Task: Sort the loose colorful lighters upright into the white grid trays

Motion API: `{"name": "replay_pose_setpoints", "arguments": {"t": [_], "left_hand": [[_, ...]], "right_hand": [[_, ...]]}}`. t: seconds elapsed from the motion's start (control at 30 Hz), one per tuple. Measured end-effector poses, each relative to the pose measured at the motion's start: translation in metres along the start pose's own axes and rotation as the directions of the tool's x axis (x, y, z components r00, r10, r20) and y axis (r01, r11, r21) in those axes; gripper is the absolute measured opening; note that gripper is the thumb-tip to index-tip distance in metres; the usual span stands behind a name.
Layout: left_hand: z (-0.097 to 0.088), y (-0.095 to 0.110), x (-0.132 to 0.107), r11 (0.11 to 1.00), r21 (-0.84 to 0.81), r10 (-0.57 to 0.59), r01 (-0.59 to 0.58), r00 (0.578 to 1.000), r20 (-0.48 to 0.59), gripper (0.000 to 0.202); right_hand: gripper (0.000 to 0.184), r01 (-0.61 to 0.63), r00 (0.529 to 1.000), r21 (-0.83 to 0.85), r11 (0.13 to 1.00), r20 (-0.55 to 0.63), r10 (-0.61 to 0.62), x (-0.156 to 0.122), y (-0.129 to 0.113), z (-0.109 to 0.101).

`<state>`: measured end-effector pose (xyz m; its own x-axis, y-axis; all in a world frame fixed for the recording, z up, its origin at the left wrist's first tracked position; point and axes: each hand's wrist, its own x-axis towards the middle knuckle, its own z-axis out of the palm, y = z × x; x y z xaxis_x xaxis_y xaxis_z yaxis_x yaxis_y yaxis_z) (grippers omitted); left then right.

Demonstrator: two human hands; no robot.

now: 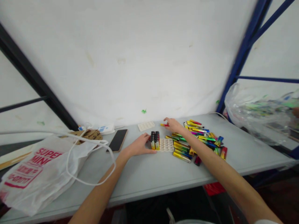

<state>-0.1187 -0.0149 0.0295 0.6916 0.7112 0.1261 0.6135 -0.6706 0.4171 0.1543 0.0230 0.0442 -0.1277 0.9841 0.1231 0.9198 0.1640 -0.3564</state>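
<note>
A cream tray with round holes [166,144] lies on the table, its left end filled with two rows of upright lighters [155,141], black-topped with shiny yellow and dark bodies. My left hand [140,145] curls round that left end, thumb in front and fingers behind. Beyond the tray, near the wall, my right hand [173,125] pinches a red and yellow lighter [164,125] lying sideways. Under and beside my right forearm spreads a loose heap of shiny lighters [183,146] in gold, green, blue and red.
Another cream tray [146,126] lies against the wall. To the left are a phone [118,140], a white plastic bag [44,174] and a looping white cable [91,184]. A clear bag [259,115] hangs by the blue frame [240,59] at right.
</note>
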Motion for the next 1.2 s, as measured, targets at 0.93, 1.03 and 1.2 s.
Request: {"name": "replay_pose_setpoints", "arguments": {"t": [0.93,1.03,1.2], "left_hand": [[-0.003,-0.001,-0.001,0.999,-0.046,-0.016,0.015,1.000,-0.018,0.068],[-0.003,-0.001,-0.001,0.999,-0.028,-0.017,0.017,1.000,-0.004,0.064],[-0.003,-0.003,0.001,1.000,-0.028,-0.013,0.013,1.000,0.006,0.065]], "right_hand": [[0.055,0.048,0.963,0.899,0.435,-0.158,0.220,-0.093,-0.016,0.000],[0.045,0.026,0.947,0.904,0.426,-0.159,0.279,-0.094,-0.016,-0.001],[0.046,-0.049,0.954,0.911,0.409,-0.079,0.291,-0.095,-0.015,-0.002]]}}
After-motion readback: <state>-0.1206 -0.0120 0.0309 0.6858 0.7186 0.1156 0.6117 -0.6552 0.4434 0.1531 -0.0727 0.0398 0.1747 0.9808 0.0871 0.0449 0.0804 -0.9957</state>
